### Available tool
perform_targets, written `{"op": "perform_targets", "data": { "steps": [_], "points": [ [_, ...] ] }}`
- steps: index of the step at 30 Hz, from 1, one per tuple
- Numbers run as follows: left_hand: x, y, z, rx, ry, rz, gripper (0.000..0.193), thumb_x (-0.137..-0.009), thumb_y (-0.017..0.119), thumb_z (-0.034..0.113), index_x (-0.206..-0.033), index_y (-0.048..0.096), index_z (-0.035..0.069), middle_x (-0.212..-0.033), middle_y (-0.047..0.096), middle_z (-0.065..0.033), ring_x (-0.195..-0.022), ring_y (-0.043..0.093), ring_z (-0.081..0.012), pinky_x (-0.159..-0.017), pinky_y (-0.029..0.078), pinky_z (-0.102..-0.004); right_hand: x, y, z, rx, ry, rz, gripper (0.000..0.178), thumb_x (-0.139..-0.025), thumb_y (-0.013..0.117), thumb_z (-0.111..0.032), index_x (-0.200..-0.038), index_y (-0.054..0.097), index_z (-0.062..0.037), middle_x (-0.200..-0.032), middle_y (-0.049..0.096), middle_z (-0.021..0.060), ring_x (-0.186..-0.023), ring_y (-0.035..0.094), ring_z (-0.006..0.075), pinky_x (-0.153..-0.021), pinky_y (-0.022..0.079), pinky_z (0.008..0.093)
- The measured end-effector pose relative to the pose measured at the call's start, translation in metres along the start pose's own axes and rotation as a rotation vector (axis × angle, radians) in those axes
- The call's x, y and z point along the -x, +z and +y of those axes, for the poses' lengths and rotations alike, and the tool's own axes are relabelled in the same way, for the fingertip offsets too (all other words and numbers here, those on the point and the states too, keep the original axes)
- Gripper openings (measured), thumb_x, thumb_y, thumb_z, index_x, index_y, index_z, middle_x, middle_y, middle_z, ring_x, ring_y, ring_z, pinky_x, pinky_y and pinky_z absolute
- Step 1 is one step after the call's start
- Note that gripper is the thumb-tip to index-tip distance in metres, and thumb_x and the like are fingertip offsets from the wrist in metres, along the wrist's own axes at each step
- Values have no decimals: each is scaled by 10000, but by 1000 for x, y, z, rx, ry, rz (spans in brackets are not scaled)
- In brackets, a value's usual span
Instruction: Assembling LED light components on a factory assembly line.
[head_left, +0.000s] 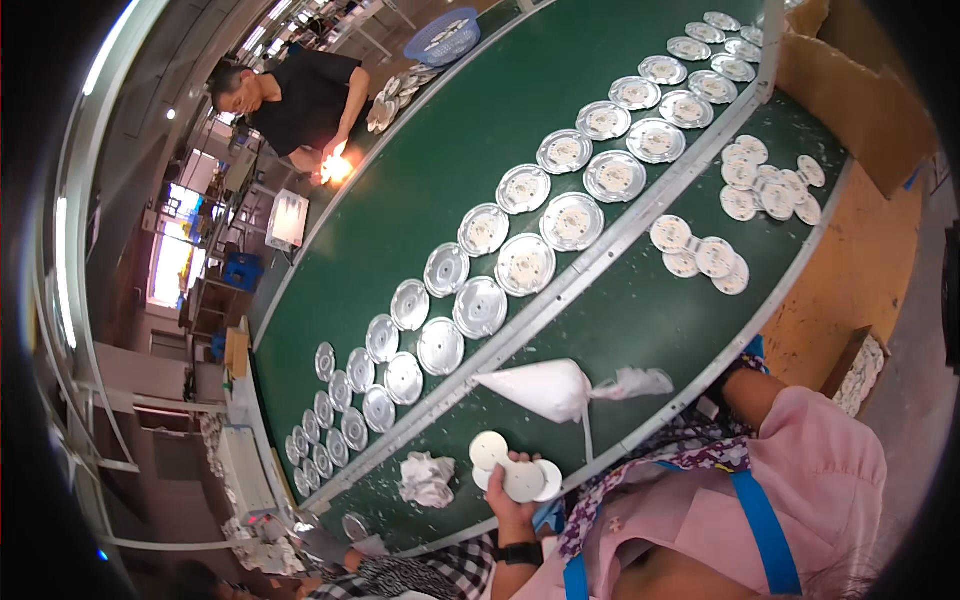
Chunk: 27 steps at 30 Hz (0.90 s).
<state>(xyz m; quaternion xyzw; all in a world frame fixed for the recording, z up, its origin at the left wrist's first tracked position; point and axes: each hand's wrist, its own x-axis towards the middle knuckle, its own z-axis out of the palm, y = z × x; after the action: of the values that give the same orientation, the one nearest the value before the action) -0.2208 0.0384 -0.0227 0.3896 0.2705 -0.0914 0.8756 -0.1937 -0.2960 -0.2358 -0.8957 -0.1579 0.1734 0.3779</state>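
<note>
A bright white window [176, 260] glares at the left, beside a dull wall [155, 373]. Tube lights [65, 270] line the left edge. Shelves [206, 292] stand beyond the green table [380, 200], split lengthwise by a metal rail [575, 282]; grey floor [905, 330] shows far right.

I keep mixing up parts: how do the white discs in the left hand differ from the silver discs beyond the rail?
The white discs are matte and smaller; the silver discs are shiny and larger. The white discs overlap in the left hand; the silver discs lie in two rows. Both are round.
</note>
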Motion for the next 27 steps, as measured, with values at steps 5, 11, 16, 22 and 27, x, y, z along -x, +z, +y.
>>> {"op": "perform_targets", "data": {
  "steps": [5, 11, 16, 22, 27],
  "points": [
    [-3, -9, -5, 93, 94, -127, 236, -831, 384, 229, -894, 458, 14, -789, 484, -73, -792, 498, -215, -917, 357, -459, 43, -42, 12, 119, -16, -56, 297, -750, 507, -290, -934, 610, -80, -887, 607, 136, -846, 570, 287, -776, 428, 368],
    [-9, -17, -9, 179, 127, -261, 262, -839, 416, 273, -898, 446, 19, -781, 483, -67, -780, 492, -204, -908, 351, -474, 109, -128, -75, 250, 330, -559, 346, -794, 523, -389, -915, 597, -74, -859, 610, 103, -792, 562, 257, -716, 428, 365],
    [0, -24, -6, 214, 190, -287, 352, -849, 409, 370, -941, 466, 36, -767, 505, -67, -748, 503, -200, -900, 351, -477, 104, -179, -132, -93, -18, -42, 253, -765, 551, -312, -865, 613, -88, -777, 612, 91, -699, 568, 233, -660, 447, 332],
    [-5, -20, -6, 242, 149, -304, 535, -833, 315, 564, -975, 489, 78, -734, 534, -74, -660, 525, -217, -864, 364, -514, 44, -209, -92, 543, 340, 900, 375, -722, 602, -337, -979, 566, -66, -1006, 564, 83, -973, 490, 282, -765, 432, 405],
    [1, -16, -6, 201, 186, -328, 670, -797, 253, 654, -1064, 490, 87, -773, 547, -92, -688, 531, -231, -861, 368, -498, 26, -210, -101, 542, 514, 619, 476, -683, 637, -370, -1033, 522, -69, -1097, 491, 81, -1045, 437, 274, -790, 417, 440]
  ]
}}
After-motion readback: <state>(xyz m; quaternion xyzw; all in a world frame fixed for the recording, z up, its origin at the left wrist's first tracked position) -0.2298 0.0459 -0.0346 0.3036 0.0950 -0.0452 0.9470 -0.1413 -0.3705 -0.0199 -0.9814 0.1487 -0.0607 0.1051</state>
